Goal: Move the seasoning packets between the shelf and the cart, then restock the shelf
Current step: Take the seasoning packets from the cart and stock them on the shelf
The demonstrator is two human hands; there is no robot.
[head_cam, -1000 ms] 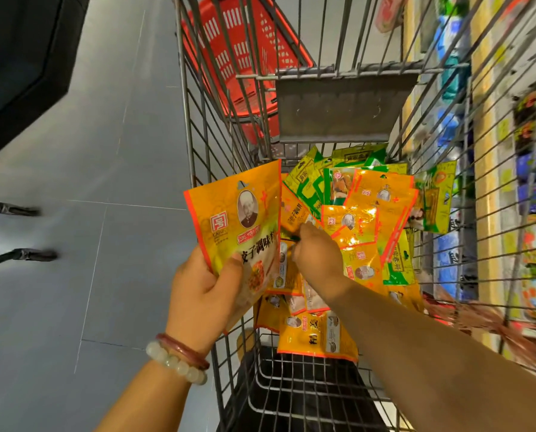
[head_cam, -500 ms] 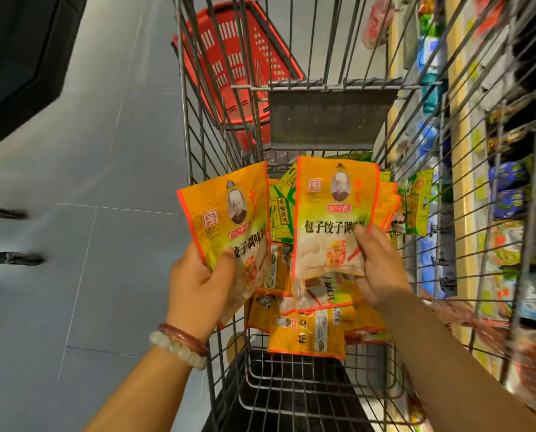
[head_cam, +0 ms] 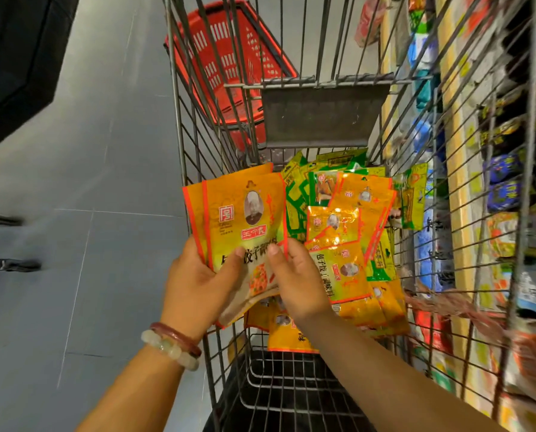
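Above the wire cart (head_cam: 179,126), both hands grip glossy flat orange packets (head_cam: 245,213).

Counted: two hands, one cart, one red basket, many seasoning packets.

Two orange packets (head_cam: 245,219) are stacked and fanned slightly, held between the left hand (head_cam: 198,285) and the right hand (head_cam: 298,282). To the right of the right hand, at least six more orange packets (head_cam: 338,266) lie loose in the one wire cart (head_cam: 291,385), overlapping so that an exact count cannot be made. Beyond both hands, roughly four green packets (head_cam: 298,198) show. One red basket (head_cam: 229,63) sits past the cart's far wall. Two bracelets (head_cam: 173,344) ring the left wrist.
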